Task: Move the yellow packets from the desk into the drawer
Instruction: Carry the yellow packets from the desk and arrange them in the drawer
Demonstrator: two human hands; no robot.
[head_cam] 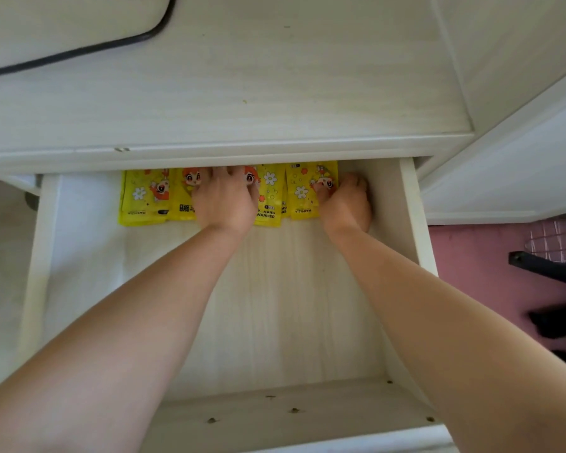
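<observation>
Several yellow packets (144, 197) with cartoon prints lie in a row at the back of the open white drawer (415, 210), partly under the desk's front edge. My left hand (226, 201) lies flat on the middle packets, fingers spread and pressing down. My right hand (347, 204) rests at the right end of the row, its thumb on the rightmost packet (303, 191) and its fingers curled beside it. The desk top (226, 86) above the drawer shows no yellow packets.
A pale pad with a dark border (62, 27) lies at the desk's back left. The drawer floor (275, 305) in front of the packets is bare wood. To the right are a pink floor (477, 273) and a black chair leg (549, 269).
</observation>
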